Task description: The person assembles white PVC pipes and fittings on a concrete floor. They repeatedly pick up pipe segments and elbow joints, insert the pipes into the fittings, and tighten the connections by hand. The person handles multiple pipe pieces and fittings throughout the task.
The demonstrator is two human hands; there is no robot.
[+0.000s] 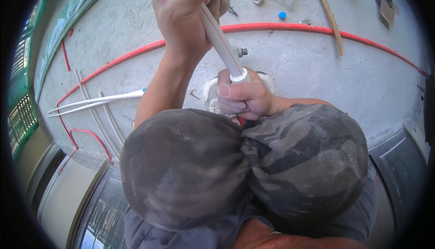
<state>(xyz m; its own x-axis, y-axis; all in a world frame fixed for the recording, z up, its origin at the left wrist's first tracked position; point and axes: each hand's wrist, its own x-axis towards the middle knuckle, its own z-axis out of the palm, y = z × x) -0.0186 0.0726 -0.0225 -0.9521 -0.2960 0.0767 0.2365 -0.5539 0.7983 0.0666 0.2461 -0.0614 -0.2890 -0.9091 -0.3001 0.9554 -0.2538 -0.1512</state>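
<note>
1 white pipe above red floor conduit, upper end cut off | left hand wrapped round it | right hand, nearside of conduit, clenched round 1 fitting, mostly hidden | 1 hammer across conduit

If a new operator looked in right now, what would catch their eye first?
Probably the white pipe with red stripes, slanting from the left hand at top centre down to a white fitting in the right hand. Below loom two camouflage-clad knees. Beyond, a bright red pipe curves across the pale floor, with a wooden-handled hammer crossing it at upper right.
</note>
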